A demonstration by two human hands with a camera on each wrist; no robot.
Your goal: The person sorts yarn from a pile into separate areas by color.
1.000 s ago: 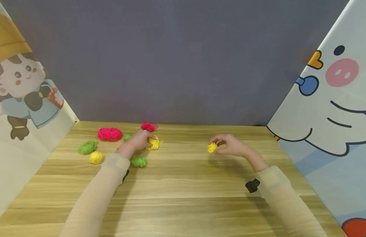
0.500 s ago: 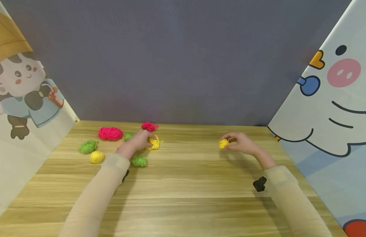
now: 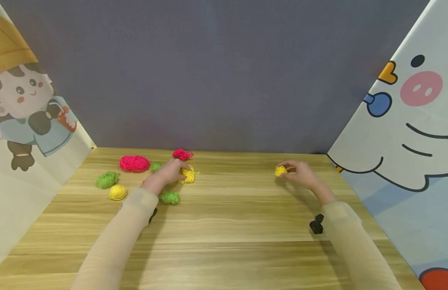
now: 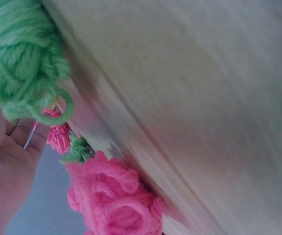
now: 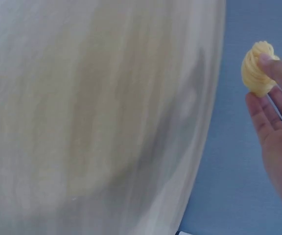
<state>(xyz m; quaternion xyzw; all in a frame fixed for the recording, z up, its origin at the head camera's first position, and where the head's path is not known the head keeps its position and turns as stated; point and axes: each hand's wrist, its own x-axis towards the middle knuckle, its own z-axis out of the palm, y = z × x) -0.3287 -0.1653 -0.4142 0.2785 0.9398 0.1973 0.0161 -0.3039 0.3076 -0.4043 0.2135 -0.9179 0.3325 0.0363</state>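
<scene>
Two hands well apart on wooden table (image 3: pixel 224 225) — right hand (image 3: pixel 303 174) at two o'clock pinching small yellow yarn ball (image 3: pixel 280 170), left hand (image 3: pixel 168 171) at ten o'clock resting on loose yellow yarn tangle (image 3: pixel 189 175) — fingers' grip unclear.

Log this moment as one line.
right hand: pinches yellow yarn ball | left hand: on loose yellow yarn | table

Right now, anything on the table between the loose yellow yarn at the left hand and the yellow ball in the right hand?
Nothing: the head view shows bare wooden table between the loose yellow yarn and the yellow ball.
</scene>
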